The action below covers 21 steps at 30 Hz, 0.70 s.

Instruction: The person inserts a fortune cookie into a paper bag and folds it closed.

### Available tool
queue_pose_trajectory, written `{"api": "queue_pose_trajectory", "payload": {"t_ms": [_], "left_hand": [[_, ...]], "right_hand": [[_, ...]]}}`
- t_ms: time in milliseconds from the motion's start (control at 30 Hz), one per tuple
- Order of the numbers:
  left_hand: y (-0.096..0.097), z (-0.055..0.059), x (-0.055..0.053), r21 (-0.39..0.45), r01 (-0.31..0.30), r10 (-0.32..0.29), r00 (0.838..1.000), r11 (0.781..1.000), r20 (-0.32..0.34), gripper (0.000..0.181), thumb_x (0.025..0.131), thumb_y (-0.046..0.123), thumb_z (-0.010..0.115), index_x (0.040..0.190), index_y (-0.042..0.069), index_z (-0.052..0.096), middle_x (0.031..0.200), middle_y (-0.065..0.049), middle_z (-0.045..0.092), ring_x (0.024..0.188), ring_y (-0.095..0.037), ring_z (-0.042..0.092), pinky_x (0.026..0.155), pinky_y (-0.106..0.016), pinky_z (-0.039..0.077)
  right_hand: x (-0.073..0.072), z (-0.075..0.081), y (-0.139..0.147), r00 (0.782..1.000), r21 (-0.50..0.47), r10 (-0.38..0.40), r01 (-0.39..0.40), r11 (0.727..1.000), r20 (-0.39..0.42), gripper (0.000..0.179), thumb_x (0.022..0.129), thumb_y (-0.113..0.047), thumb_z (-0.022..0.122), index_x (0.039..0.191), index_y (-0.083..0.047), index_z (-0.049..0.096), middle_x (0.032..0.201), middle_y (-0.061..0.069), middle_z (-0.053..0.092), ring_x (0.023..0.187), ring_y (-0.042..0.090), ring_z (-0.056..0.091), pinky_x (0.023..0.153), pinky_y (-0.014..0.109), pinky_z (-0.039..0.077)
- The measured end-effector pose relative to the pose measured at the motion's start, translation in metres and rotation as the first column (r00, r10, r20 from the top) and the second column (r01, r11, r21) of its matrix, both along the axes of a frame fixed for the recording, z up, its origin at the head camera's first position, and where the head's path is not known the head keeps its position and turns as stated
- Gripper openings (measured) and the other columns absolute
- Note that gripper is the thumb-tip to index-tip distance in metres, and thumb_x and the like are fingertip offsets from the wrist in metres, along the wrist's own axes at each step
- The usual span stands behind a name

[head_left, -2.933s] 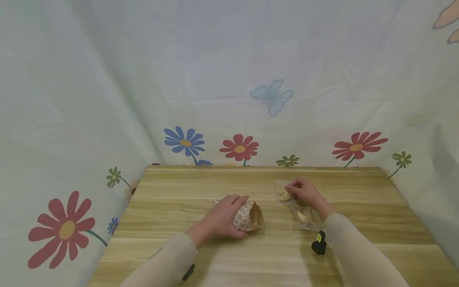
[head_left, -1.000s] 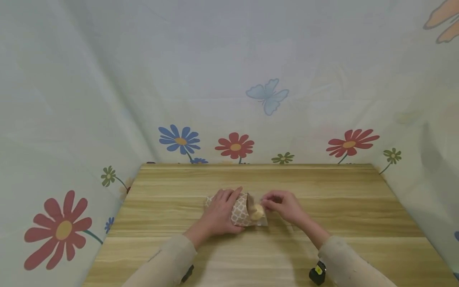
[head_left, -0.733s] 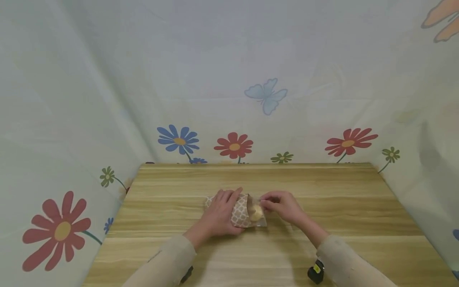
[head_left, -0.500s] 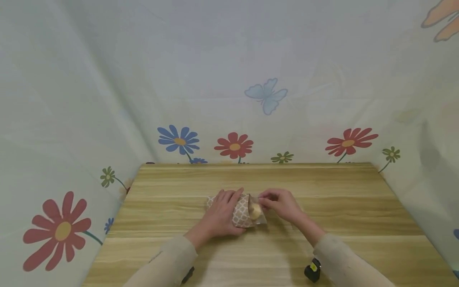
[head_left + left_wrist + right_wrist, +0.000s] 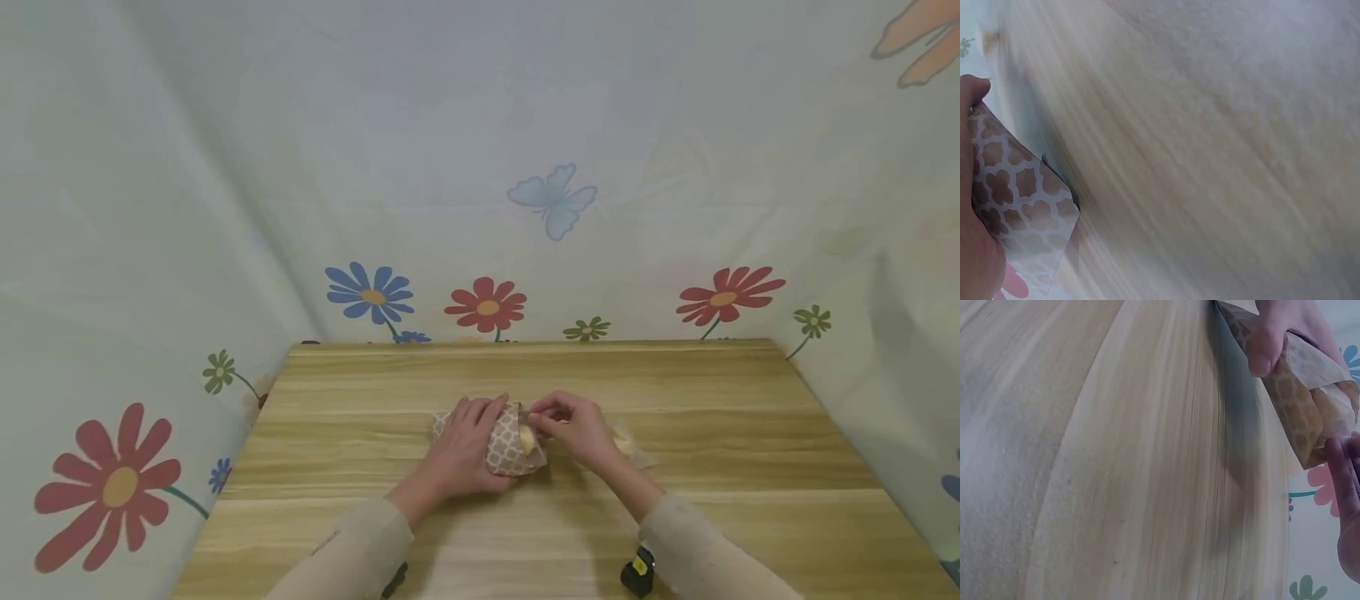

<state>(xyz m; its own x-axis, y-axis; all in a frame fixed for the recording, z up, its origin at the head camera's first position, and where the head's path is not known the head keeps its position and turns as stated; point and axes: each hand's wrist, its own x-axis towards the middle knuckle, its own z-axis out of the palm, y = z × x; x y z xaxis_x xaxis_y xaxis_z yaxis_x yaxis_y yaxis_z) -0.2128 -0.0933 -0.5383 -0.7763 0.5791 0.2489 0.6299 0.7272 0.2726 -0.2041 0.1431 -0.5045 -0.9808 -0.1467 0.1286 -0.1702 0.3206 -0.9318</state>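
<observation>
Left hand [image 5: 467, 450] grips patterned bag [image 5: 507, 451], hiding its middle; right hand [image 5: 576, 428] pinches clear packet [image 5: 528, 440], partly hidden inside; second packet [image 5: 626, 446] partly masked.

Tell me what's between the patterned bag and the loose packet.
Head view: the right grip sits between the bag and the packet, with bare tabletop nearer the person.
</observation>
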Motion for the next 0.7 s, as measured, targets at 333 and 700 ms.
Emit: {"api": "queue_pose_trajectory", "payload": {"t_ms": [333,700], "left_hand": [[0.004,-0.003,0.000,0.064,-0.008,0.009,1.000,0.998,-0.021,0.123,0.069,0.065,0.090,0.166,0.014,0.033,0.147,-0.010,0.052,0.137,-0.028,0.050,0.127,-0.053,0.028],[0.003,-0.002,0.000,0.110,-0.011,0.008,1.000,0.994,0.029,0.120,0.071,0.061,0.090,0.165,0.015,0.034,0.149,-0.009,0.050,0.140,-0.028,0.047,0.128,-0.053,0.026]], "right_hand": [[0.000,0.001,-0.008,0.998,0.045,-0.043,0.046,0.998,-0.054,0.010,0.094,-0.006,0.081,0.102,-0.004,0.076,0.093,0.007,0.080,0.083,0.019,0.074,0.070,0.027,0.062],[0.002,0.007,0.010,0.997,0.127,-0.003,0.013,0.992,-0.077,0.025,0.095,-0.010,0.081,0.117,0.000,0.076,0.098,0.008,0.081,0.088,0.023,0.078,0.075,0.028,0.063]]}}
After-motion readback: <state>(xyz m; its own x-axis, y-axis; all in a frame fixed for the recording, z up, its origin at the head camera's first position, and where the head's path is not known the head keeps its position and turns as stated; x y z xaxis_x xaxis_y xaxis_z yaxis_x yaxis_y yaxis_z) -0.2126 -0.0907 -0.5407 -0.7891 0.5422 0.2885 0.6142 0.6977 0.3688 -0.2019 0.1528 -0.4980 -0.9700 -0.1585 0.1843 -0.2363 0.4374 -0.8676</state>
